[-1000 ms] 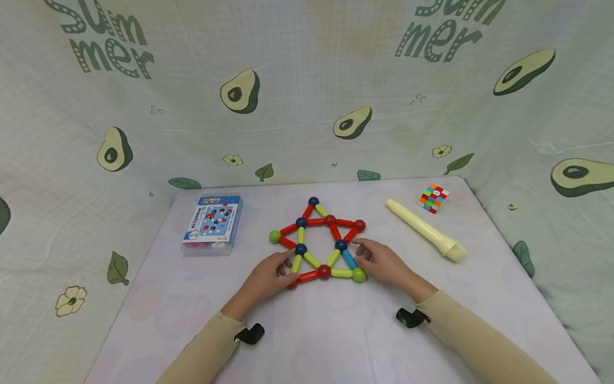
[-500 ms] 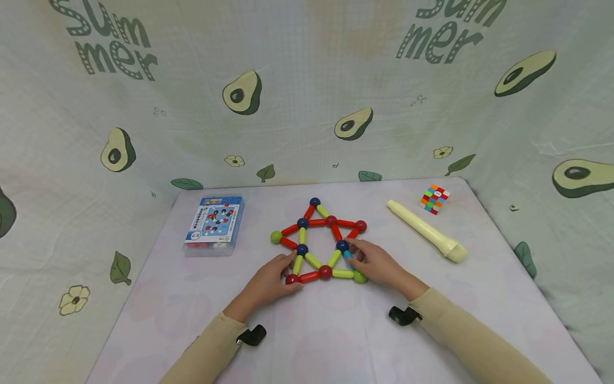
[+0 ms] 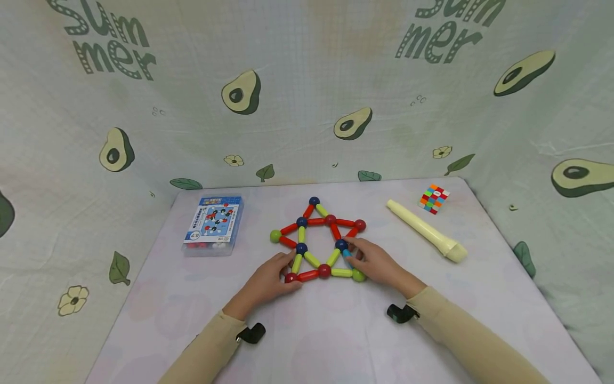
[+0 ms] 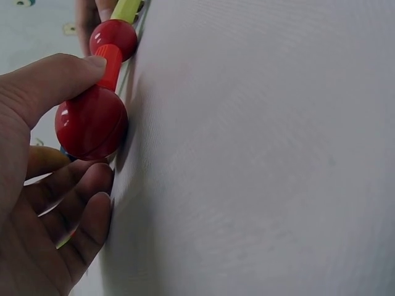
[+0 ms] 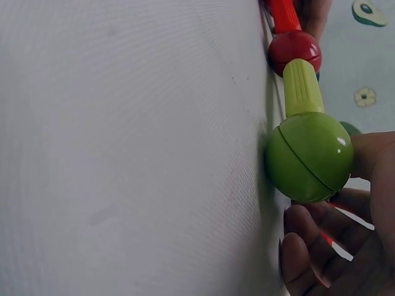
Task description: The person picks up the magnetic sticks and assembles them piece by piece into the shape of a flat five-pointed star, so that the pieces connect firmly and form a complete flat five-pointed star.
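On the worktop, the star of rods and balls lies flat and unmoved. Right hand has slid in over the star's blue rod, pinching it; left hand still grips the star's red corner ball.

The star of rods and balls was red, yellow-green, dark blue and one light blue; the flute cream; the cube many-coloured; the box blue-labelled; the backdrop pale green with avocados; sleeves beige
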`<act>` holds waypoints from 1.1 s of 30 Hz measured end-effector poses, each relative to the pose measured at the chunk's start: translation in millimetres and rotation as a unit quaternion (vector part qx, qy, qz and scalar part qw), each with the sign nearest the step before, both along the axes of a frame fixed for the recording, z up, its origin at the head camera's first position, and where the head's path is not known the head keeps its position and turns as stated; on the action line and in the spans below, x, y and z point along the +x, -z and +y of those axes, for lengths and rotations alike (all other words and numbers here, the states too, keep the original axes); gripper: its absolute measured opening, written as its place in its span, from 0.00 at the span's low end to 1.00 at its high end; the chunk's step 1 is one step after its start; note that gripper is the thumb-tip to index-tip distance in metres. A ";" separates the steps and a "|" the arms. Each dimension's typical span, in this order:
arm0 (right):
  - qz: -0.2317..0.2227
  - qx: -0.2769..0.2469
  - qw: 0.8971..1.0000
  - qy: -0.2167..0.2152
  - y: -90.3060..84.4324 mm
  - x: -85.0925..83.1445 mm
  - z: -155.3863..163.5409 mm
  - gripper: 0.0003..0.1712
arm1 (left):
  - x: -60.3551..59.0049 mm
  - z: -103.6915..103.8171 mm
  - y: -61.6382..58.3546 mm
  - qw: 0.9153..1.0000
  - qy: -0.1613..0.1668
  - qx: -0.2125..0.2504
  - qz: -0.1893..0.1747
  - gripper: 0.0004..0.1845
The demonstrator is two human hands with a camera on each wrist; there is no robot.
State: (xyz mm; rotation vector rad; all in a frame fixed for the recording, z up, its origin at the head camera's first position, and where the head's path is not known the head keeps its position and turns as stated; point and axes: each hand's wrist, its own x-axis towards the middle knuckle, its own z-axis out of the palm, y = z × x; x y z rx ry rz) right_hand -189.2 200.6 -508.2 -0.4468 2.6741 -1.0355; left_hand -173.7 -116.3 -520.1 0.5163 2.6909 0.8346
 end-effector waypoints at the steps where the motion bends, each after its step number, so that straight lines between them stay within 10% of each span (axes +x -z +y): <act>1: -0.001 0.001 1.000 -0.001 0.1 -0.3 0.1 0.33 | -0.2 -0.2 0.3 1.000 0.000 0.000 -0.001 0.47; 33: 0.007 0.002 1.000 -0.022 3.2 -2.2 0.7 0.33 | -2.3 -4.7 2.5 1.000 0.001 0.012 -0.015 0.47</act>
